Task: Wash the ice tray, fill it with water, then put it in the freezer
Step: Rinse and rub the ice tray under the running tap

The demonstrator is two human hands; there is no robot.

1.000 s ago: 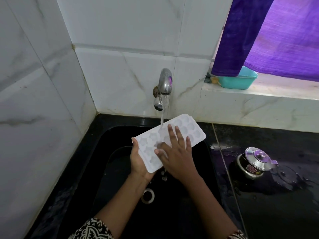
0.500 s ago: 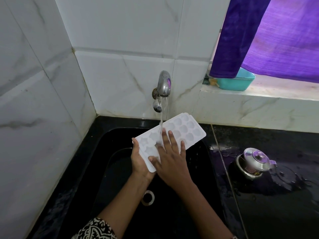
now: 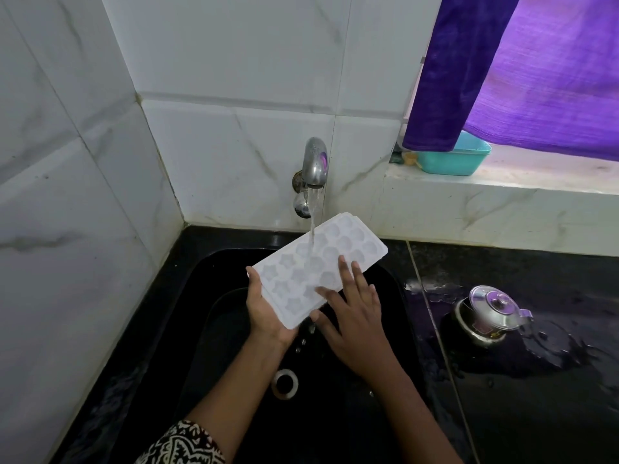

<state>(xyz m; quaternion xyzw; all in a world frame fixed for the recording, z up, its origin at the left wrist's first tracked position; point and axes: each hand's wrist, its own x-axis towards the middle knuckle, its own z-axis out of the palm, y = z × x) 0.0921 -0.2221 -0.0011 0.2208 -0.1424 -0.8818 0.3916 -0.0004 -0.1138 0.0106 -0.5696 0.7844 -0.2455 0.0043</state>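
1. While the tap (image 3: 314,162) pours onto it, the ice tray (image 3: 301,276) tilts over the sink (image 3: 207,262).
2. The left hand (image 3: 264,311) grips its near end; the right hand (image 3: 355,323) lies flat on it, fingers straight.
3. Probably light and slippery; grip the rim.

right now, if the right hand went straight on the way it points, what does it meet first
The right hand rests on the ice tray; going on, it would probably meet the water stream first, then the tap.

White marble-look wall tiles (image 3: 234,78) at 9 and 12, purple curtain (image 3: 536,78) at 2, wet black counter (image 3: 536,413) at 4.
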